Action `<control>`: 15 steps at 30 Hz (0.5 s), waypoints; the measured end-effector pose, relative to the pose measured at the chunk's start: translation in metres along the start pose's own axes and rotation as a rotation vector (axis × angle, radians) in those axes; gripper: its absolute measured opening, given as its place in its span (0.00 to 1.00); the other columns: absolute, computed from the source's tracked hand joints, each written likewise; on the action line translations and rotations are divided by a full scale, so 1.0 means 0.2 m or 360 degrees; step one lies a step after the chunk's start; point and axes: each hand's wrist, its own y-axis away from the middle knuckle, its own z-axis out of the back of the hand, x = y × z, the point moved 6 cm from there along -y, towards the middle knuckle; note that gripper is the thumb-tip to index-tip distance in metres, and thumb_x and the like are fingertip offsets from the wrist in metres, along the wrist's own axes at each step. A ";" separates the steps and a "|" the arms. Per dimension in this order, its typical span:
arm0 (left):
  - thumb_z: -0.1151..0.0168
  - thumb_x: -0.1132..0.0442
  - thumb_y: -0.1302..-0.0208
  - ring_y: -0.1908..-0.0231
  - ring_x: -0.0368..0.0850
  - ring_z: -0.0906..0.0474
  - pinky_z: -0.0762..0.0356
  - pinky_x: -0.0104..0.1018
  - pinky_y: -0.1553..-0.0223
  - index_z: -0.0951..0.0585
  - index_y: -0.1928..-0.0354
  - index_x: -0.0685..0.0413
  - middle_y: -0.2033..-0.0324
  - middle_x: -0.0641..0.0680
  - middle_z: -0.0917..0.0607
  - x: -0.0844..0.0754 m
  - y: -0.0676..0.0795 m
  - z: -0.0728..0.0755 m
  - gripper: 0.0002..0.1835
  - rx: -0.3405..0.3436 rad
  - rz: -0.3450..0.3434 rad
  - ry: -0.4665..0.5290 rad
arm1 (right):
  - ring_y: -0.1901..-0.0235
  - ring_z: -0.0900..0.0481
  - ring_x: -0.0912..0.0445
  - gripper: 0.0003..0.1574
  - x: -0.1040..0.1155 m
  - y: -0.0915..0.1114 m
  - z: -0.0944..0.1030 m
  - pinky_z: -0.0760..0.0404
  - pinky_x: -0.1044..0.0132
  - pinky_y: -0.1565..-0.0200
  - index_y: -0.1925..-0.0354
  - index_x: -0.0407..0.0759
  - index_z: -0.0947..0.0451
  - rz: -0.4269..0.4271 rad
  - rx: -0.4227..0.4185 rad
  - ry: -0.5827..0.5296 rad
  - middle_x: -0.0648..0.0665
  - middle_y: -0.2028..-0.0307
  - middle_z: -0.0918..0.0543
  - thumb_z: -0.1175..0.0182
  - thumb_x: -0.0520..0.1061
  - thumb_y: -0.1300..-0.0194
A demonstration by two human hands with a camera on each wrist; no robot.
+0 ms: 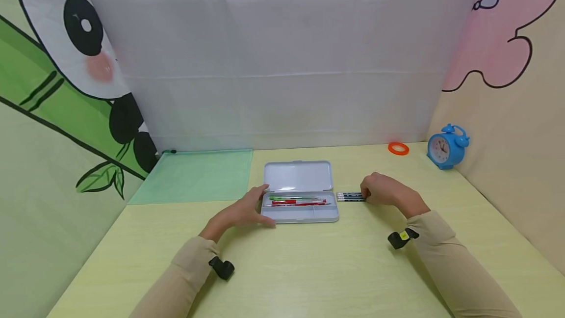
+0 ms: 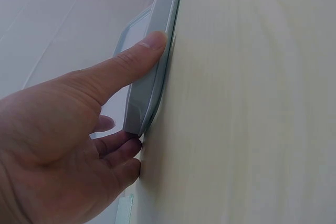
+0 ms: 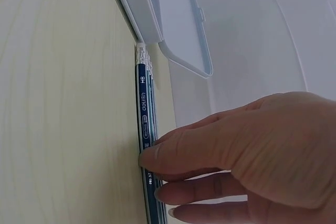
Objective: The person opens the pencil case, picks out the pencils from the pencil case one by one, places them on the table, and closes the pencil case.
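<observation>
A light grey pencil case (image 1: 300, 215) lies on the table with its lid (image 1: 298, 176) raised behind it. Inside are a green pen (image 1: 289, 198) and red pens (image 1: 304, 203). My left hand (image 1: 244, 209) holds the case at its left end; the left wrist view shows the thumb (image 2: 134, 56) along the front wall and the fingers at the corner. To the right of the case, dark HB pencils (image 3: 142, 98) with white eraser ends lie side by side, those ends close to the case. My right hand (image 1: 388, 193) grips them between thumb and fingers, partly hiding their far ends.
A pale green mat (image 1: 198, 176) lies at the back left. Towards the back right are an orange ring (image 1: 398, 153) and a blue alarm clock (image 1: 446, 150). A white cloth backdrop (image 1: 287, 87) rises behind the table, with printed side panels.
</observation>
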 end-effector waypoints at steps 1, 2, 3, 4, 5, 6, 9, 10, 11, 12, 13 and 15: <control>0.19 0.48 0.52 0.30 0.57 0.44 0.43 0.57 0.30 0.51 0.22 0.63 0.28 0.63 0.41 0.00 0.00 0.00 0.64 0.0001 0.0002 -0.0002 | 0.72 0.28 0.56 0.07 0.00 0.00 0.00 0.23 0.63 0.66 0.69 0.44 0.16 0.0001 0.0001 0.0002 0.52 0.74 0.22 0.34 0.33 0.38; 0.19 0.48 0.52 0.30 0.57 0.44 0.43 0.56 0.30 0.51 0.22 0.62 0.28 0.63 0.41 0.00 0.00 0.00 0.64 0.0005 0.0005 -0.0004 | 0.72 0.28 0.56 0.08 0.00 0.00 0.00 0.23 0.63 0.66 0.69 0.44 0.16 -0.0002 0.0001 0.0003 0.52 0.74 0.23 0.34 0.33 0.38; 0.19 0.48 0.51 0.29 0.57 0.44 0.43 0.57 0.30 0.51 0.22 0.62 0.27 0.63 0.41 0.00 0.00 0.00 0.64 0.0005 0.0005 -0.0006 | 0.72 0.28 0.56 0.08 -0.01 0.00 0.00 0.23 0.63 0.66 0.69 0.44 0.16 -0.0007 0.0004 0.0004 0.52 0.74 0.23 0.35 0.33 0.38; 0.19 0.48 0.51 0.29 0.58 0.44 0.43 0.57 0.30 0.51 0.22 0.63 0.27 0.63 0.41 0.00 0.00 0.00 0.64 0.0004 0.0005 -0.0011 | 0.72 0.28 0.56 0.08 -0.01 0.00 0.00 0.23 0.64 0.66 0.69 0.44 0.17 -0.0009 0.0007 0.0003 0.52 0.74 0.23 0.35 0.33 0.38; 0.19 0.48 0.51 0.30 0.58 0.43 0.43 0.57 0.30 0.51 0.22 0.63 0.28 0.63 0.41 0.00 0.00 0.00 0.64 0.0003 0.0003 -0.0011 | 0.72 0.28 0.56 0.08 -0.01 0.00 0.00 0.23 0.64 0.66 0.69 0.44 0.17 -0.0012 0.0010 0.0003 0.52 0.74 0.23 0.35 0.33 0.38; 0.19 0.48 0.51 0.30 0.57 0.43 0.43 0.56 0.30 0.51 0.22 0.62 0.28 0.63 0.41 0.01 0.00 0.00 0.64 0.0005 0.0005 -0.0013 | 0.72 0.28 0.56 0.08 -0.01 0.00 0.00 0.24 0.64 0.66 0.69 0.44 0.17 -0.0014 0.0013 0.0003 0.52 0.74 0.23 0.35 0.33 0.38; 0.19 0.48 0.52 0.30 0.57 0.43 0.43 0.56 0.30 0.51 0.22 0.62 0.28 0.62 0.40 0.01 0.00 0.00 0.64 0.0001 0.0002 -0.0007 | 0.72 0.28 0.56 0.08 0.00 0.00 0.00 0.24 0.64 0.66 0.69 0.44 0.17 -0.0017 0.0017 -0.0004 0.52 0.74 0.23 0.35 0.33 0.37; 0.19 0.48 0.52 0.30 0.56 0.43 0.43 0.55 0.30 0.51 0.22 0.62 0.28 0.62 0.40 0.01 0.00 0.00 0.64 0.0002 0.0004 -0.0007 | 0.72 0.28 0.56 0.08 0.00 0.00 0.00 0.24 0.64 0.66 0.69 0.44 0.17 -0.0014 0.0017 -0.0004 0.52 0.74 0.23 0.35 0.33 0.37; 0.19 0.48 0.52 0.30 0.56 0.43 0.43 0.55 0.30 0.51 0.22 0.61 0.28 0.61 0.40 0.01 0.00 0.00 0.65 0.0005 0.0008 -0.0005 | 0.72 0.28 0.56 0.08 0.00 0.00 0.00 0.24 0.64 0.67 0.69 0.44 0.17 -0.0012 0.0016 -0.0006 0.52 0.74 0.23 0.36 0.33 0.37; 0.18 0.48 0.52 0.30 0.55 0.43 0.44 0.54 0.30 0.51 0.22 0.61 0.28 0.61 0.40 0.01 0.00 0.00 0.65 0.0006 0.0011 -0.0008 | 0.73 0.28 0.56 0.08 0.00 0.00 0.00 0.24 0.64 0.67 0.69 0.44 0.17 -0.0009 0.0015 -0.0005 0.52 0.74 0.23 0.36 0.32 0.37; 0.18 0.48 0.52 0.30 0.55 0.43 0.43 0.54 0.30 0.51 0.22 0.61 0.28 0.61 0.40 0.01 0.00 0.00 0.64 0.0004 0.0009 -0.0008 | 0.73 0.28 0.56 0.08 0.00 0.00 0.00 0.24 0.64 0.67 0.70 0.44 0.17 -0.0012 0.0016 -0.0007 0.52 0.74 0.23 0.36 0.32 0.38; 0.19 0.48 0.52 0.30 0.55 0.43 0.43 0.54 0.30 0.51 0.22 0.61 0.28 0.61 0.40 0.01 0.00 0.00 0.64 0.0006 0.0010 -0.0009 | 0.73 0.28 0.56 0.08 -0.01 0.00 0.00 0.24 0.64 0.67 0.70 0.44 0.17 -0.0014 0.0016 -0.0001 0.52 0.75 0.23 0.35 0.32 0.38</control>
